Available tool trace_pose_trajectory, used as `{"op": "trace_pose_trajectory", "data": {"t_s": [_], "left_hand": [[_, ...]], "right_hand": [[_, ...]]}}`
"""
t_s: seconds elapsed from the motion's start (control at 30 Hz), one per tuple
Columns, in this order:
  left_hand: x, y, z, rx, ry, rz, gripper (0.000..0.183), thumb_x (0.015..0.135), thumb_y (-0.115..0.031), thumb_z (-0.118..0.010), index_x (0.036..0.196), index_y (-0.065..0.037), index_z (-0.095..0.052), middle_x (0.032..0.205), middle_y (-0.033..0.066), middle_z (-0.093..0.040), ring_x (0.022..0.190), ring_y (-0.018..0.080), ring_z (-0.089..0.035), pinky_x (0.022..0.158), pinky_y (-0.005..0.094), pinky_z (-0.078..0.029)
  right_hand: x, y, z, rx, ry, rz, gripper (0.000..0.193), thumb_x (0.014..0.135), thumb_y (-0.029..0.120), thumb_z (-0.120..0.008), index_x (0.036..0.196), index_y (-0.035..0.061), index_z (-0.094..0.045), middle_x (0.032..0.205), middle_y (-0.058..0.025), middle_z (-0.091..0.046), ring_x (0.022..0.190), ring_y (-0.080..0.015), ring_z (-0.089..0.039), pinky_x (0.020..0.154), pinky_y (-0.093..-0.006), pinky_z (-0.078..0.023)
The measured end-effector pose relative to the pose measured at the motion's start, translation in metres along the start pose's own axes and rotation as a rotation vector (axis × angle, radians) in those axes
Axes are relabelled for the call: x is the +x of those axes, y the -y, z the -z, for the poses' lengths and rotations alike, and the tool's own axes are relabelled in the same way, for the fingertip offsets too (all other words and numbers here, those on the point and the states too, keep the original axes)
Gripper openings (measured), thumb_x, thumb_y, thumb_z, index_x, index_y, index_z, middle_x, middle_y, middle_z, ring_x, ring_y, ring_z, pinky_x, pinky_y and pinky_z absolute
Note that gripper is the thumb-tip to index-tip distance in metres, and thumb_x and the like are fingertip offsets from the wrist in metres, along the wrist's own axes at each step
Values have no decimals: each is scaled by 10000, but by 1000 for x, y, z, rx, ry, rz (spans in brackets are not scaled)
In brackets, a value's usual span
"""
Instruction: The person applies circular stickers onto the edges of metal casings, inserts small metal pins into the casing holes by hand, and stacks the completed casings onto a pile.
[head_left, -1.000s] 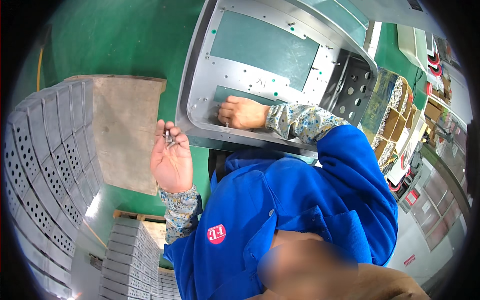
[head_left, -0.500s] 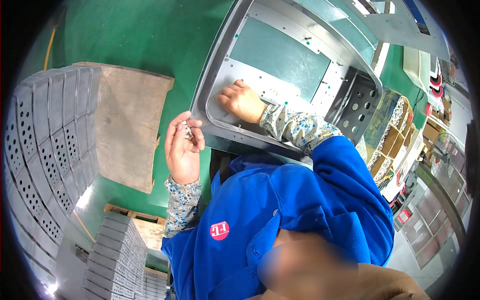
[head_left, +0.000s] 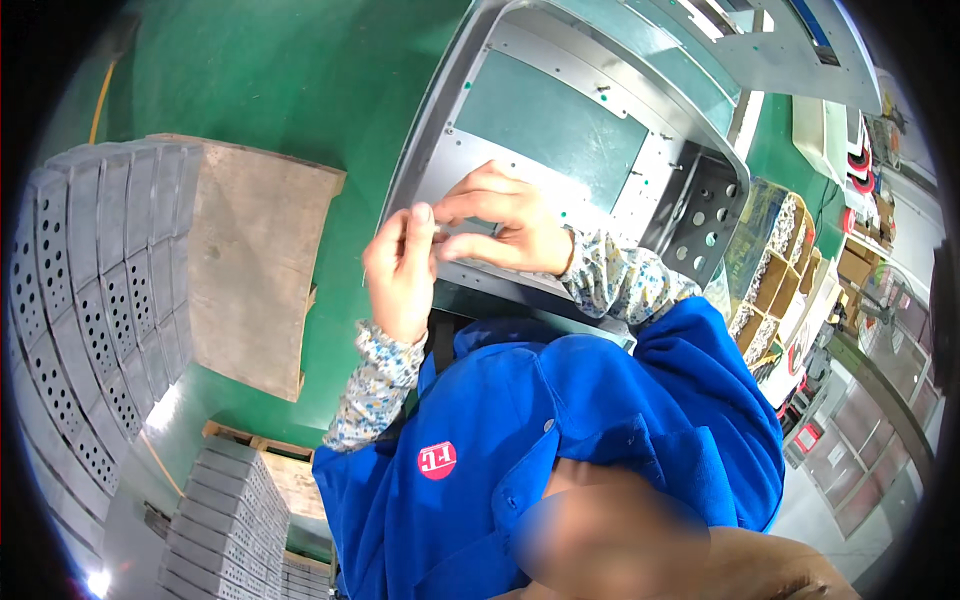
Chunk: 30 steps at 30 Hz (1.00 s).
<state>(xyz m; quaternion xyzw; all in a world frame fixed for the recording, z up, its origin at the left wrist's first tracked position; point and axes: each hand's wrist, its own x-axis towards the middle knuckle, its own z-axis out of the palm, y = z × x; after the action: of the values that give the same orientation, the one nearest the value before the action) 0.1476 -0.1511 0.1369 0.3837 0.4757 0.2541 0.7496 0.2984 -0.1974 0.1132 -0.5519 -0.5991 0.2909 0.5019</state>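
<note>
My left hand is raised over the near edge of a grey metal frame panel, its fingers pinched together on small metal fasteners that barely show. My right hand has come across to it. Its thumb and forefinger touch the left fingertips, and I cannot see what lies between them. Both forearms wear flowered sleeve covers over a blue jacket. The panel has a large rectangular opening showing green floor and small holes along its border.
A black bracket with round holes stands at the panel's right end. A bare wooden board lies to the left, beside rows of perforated grey sheets. Stacked grey plates sit at lower left. Divided boxes of small parts are on the right.
My right hand left the panel surface and moved left to meet my left hand. My left hand rose and closed its fingers around the small fasteners it was holding open-palmed.
</note>
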Motion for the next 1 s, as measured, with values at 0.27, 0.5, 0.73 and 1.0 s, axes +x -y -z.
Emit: {"op": "trace_pose_trajectory", "data": {"t_s": [0.27,0.5,0.73,1.0], "left_hand": [[14,-1,2,-118,169,3,216,949,-215,-370,1012,-45,-488,782,50,-536,561,64,-432,472,192,-355],[15,3,16,-300,186,-9,178,943,-138,-361,1031,-36,-478,974,157,-586,691,114,-558,557,212,-443],[8,4,19,-312,178,-13,237,925,-125,-407,1121,-14,-479,1138,191,-532,1005,201,-553,805,286,-475],[-13,6,14,-459,73,71,228,923,-135,-425,1091,-4,-508,1133,152,-543,1047,204,-539,858,298,-466]], "right_hand": [[16,-92,9,-440,-54,-283,130,716,72,-595,837,54,-637,737,-82,-579,673,-252,-579,668,-356,-441],[21,-120,-9,-914,165,-60,59,679,76,-547,726,84,-581,705,-53,-549,670,-200,-584,659,-324,-403],[25,-120,-13,-1015,210,0,55,679,97,-527,713,97,-569,660,-35,-539,645,-172,-589,653,-319,-398],[20,-56,10,-740,143,-128,245,814,333,-556,705,120,-607,694,-37,-580,644,-206,-578,663,-357,-400]]}}
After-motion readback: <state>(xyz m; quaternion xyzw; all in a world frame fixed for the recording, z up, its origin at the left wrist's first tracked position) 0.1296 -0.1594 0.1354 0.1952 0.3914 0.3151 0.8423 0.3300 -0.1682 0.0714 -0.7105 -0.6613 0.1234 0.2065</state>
